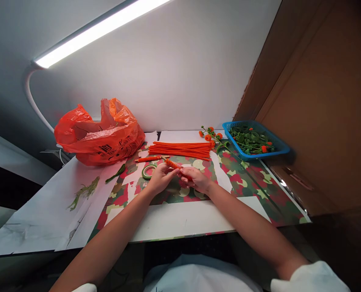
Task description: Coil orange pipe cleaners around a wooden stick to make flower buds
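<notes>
Between my two hands is a thin stick with an orange pipe cleaner [171, 163] coiled round it, its bare tip pointing to the upper left. My left hand [162, 177] pinches the near end from the left. From the right, my right hand [198, 179] has its fingers closed on the same piece. A second stick wound with orange pipe cleaner [149, 159] lies just behind my left hand. Beside that hand is a roll of green tape [144, 172]. Beyond both hands lies a bundle of straight orange pipe cleaners [180, 150].
An orange plastic bag [107, 140] stands at the back left, under a lit lamp [92, 36]. Green stems [84, 194] lie on white paper at left. At back right are orange flowers on a stem [212, 136] and a blue basket [250, 156] of green pieces.
</notes>
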A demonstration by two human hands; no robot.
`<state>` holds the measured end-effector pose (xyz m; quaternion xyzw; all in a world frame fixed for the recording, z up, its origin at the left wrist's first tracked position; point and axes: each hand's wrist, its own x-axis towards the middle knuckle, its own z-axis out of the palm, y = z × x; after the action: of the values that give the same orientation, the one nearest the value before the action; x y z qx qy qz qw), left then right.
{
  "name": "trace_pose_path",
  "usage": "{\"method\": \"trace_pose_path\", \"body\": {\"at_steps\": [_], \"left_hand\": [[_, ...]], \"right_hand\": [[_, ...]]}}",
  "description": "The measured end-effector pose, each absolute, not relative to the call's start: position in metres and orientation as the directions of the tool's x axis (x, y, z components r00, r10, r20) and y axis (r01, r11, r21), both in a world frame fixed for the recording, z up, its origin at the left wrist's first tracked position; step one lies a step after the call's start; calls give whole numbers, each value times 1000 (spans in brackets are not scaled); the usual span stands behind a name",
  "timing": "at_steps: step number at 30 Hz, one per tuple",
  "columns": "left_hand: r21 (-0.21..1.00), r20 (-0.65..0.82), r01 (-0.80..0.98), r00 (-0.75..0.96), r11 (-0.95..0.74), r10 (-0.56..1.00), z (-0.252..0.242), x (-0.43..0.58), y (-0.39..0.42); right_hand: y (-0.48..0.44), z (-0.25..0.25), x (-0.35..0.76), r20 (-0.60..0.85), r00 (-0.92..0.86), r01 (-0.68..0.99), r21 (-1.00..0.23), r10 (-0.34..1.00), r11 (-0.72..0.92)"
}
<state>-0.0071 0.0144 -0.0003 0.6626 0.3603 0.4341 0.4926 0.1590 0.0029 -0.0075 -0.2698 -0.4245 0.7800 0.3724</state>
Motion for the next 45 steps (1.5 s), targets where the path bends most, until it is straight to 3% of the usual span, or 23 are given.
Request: {"method": "trace_pose_path", "body": {"at_steps": [9, 20, 26, 32, 39, 45], "left_hand": [[981, 187, -4, 307, -195, 933, -5, -4, 16], [982, 164, -152, 426, -108, 890, 4, -8, 12], [966, 117, -258, 503, 19, 856, 4, -11, 11], [886, 62, -390, 636, 251, 769, 12, -9, 7], [867, 29, -450, 473, 214, 880, 9, -6, 11], [859, 48, -479, 431, 183, 901, 8, -8, 12]], "right_hand": [[-2, -6, 149, -135, -486, -398, -845, 864, -356], [2, 1, 165, -222, -702, -385, -681, 676, -623], [1, 1, 167, -223, -759, -366, -630, 611, -685], [-4, 0, 166, -154, -812, -375, -601, 563, -706], [-6, -1, 162, -114, -672, -442, -732, 732, -519], [-8, 4, 159, -115, -669, -364, -811, 735, -459]]}}
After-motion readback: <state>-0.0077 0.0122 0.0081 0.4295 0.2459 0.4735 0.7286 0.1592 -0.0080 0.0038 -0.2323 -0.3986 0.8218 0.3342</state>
